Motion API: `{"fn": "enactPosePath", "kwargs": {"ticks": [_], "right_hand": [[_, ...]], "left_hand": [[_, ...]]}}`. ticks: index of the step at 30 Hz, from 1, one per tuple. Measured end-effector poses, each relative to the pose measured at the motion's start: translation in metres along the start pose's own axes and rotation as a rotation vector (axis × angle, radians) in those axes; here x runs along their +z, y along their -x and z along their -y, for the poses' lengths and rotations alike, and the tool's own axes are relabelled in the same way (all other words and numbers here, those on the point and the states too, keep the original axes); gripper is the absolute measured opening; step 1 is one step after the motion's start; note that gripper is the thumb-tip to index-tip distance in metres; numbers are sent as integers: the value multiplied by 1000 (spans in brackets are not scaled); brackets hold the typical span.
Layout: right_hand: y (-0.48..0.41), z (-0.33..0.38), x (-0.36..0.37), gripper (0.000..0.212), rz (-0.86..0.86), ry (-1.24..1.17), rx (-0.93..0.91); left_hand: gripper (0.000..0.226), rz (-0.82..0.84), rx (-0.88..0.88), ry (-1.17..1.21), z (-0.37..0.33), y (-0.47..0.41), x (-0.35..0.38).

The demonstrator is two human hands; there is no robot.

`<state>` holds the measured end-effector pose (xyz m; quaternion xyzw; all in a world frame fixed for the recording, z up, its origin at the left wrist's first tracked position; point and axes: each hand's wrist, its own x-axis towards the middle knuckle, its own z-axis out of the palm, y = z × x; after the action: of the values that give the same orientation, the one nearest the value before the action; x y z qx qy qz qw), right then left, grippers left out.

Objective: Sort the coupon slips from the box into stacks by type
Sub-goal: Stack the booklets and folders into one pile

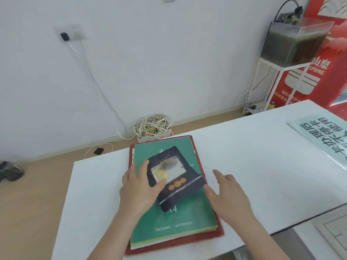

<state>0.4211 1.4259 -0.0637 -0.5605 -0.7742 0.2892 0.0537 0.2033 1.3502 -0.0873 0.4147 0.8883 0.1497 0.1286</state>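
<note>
A dark box [180, 186] with a clear window and three orange dots on its lid lies tilted on a green A4 paper pack [174, 222]. Coloured slips [165, 170] show through the window. My left hand [139, 188] grips the box's left side, thumb across the lid's near corner. To the right of the box, my right hand [229, 194] is open with fingers spread, its thumb close to the box's right edge; whether it touches I cannot tell.
The green pack rests on a red folder [217, 233] on a white table [262, 166]. A pale printed sign [323, 139] lies at the table's far right. Beyond the table: a coil of cable [153, 126], a fish tank on a stand [293, 42].
</note>
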Motion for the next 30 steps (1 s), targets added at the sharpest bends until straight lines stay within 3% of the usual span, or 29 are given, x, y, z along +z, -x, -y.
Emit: {"fn": "enactPosePath", "kwargs": {"ticks": [4, 8, 10, 14, 17, 20, 30], "right_hand": [[-17, 29, 5, 29, 64, -139, -23], [-6, 47, 27, 39, 42, -83, 42], [1, 44, 37, 34, 10, -46, 38], [6, 42, 45, 55, -52, 37, 122], [8, 41, 46, 47, -89, 92, 148], [22, 35, 46, 43, -99, 14, 192], [134, -17, 65, 61, -113, -269, 376]], "left_hand": [[95, 171, -15, 96, 26, 27, 18], [95, 154, -8, 134, 27, 14, 14], [95, 163, 10, 146, 31, 11, 13], [95, 134, 15, 196, 37, 16, 15], [94, 124, 38, 185, 38, 22, 17], [98, 157, 71, 169, 42, 25, 16], [103, 282, 250, 165, 65, 94, 14]]}}
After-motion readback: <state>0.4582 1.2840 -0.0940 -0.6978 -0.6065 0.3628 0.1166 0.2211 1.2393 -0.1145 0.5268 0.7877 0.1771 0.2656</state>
